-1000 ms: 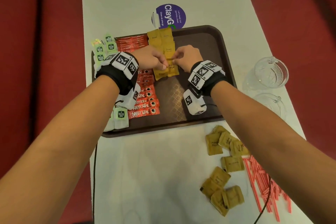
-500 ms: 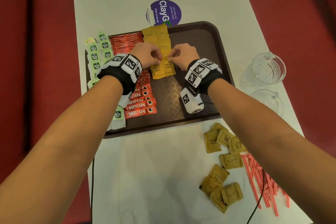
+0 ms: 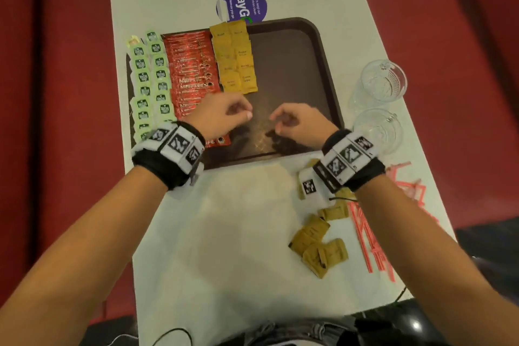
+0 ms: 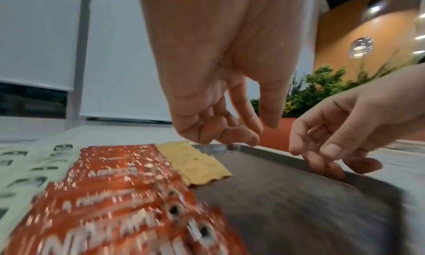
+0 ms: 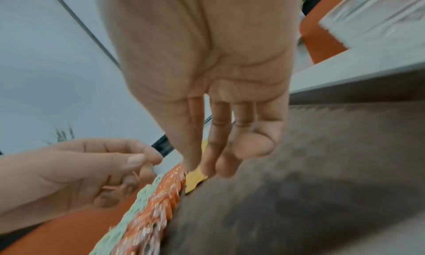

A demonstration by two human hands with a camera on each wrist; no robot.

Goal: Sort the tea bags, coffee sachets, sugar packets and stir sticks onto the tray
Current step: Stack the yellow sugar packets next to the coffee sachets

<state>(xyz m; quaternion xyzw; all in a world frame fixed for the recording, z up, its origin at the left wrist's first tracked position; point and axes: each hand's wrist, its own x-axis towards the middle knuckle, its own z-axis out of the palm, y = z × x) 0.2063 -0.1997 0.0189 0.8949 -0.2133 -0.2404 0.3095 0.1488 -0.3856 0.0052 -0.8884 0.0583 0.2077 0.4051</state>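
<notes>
The brown tray (image 3: 286,70) holds green tea bags (image 3: 151,78) on its left side, red coffee sachets (image 3: 193,70) beside them, and two columns of yellow sugar packets (image 3: 234,59). My left hand (image 3: 224,115) hovers over the near end of the coffee sachets, fingers loosely curled and holding nothing. My right hand (image 3: 295,123) hovers over the bare near part of the tray, also loosely curled and holding nothing. Both are just short of the sugar columns. Loose sugar packets (image 3: 317,239) and red stir sticks (image 3: 373,233) lie on the white table to the near right. The left wrist view shows both hands (image 4: 230,130) above the tray.
Two clear glass mugs (image 3: 383,81) (image 3: 376,129) stand right of the tray. A purple round sticker (image 3: 241,4) lies beyond the tray's far edge. Red seating flanks the narrow table on both sides. Cables hang at the near table edge.
Both hands have let go of the sugar packet they were setting in the yellow columns. They have drawn back toward me, over the tray's near part.
</notes>
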